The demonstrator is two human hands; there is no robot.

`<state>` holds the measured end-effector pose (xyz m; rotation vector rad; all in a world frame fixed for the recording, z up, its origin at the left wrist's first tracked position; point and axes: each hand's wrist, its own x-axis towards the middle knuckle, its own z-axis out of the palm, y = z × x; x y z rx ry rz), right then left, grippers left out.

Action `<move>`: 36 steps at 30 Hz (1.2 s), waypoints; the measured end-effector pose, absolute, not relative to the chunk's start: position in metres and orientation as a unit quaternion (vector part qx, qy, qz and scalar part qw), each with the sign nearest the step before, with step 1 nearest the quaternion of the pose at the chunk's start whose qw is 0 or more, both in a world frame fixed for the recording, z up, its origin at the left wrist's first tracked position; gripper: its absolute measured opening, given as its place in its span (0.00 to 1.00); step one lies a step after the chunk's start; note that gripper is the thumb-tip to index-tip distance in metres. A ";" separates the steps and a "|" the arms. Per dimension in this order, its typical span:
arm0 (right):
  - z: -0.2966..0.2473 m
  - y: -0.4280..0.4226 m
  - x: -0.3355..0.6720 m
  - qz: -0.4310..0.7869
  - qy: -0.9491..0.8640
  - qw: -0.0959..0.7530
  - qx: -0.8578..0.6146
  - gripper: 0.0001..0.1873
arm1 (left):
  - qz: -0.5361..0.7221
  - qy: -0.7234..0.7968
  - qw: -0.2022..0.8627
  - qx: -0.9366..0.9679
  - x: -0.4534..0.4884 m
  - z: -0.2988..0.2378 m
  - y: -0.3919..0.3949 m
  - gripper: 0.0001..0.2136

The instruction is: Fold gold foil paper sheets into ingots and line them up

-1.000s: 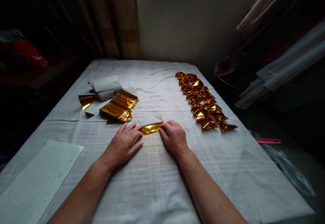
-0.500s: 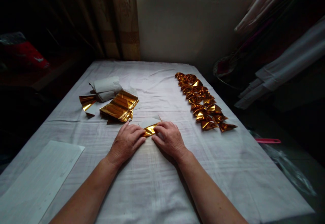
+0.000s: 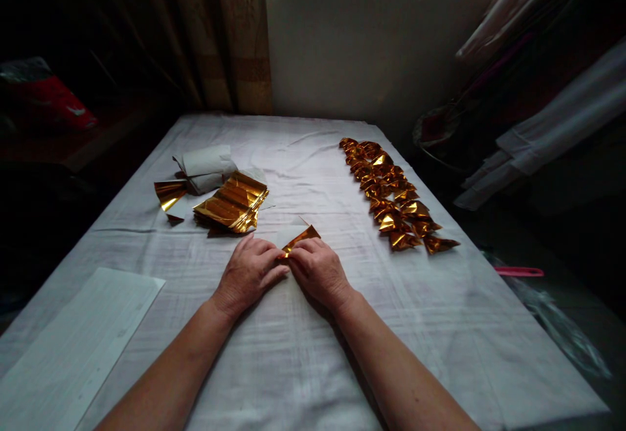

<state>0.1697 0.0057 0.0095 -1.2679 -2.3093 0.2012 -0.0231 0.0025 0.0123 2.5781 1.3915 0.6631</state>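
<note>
At mid-surface (image 3: 303, 359), gold foil sheet (image 3: 301, 238): partly folded, pinched by left hand (image 3: 249, 272) and right hand (image 3: 319, 270), their fingertips close together.
Gold foil stack (image 3: 229, 201): ten o'clock from the sheet.
Folded gold pieces (image 3: 415, 209): clustered at two o'clock.
White paper (image 3: 83, 349): flat at eight o'clock.

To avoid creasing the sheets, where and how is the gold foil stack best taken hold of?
Probably grip the gold foil stack by its right edge, coming from the right: the layered sheet edges show there, while white paper lies close behind it.
</note>
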 end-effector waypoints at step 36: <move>0.011 0.008 0.158 0.088 -0.778 0.220 -0.581 0.06 | 0.240 0.585 0.037 0.774 -0.006 0.010 0.007 0.09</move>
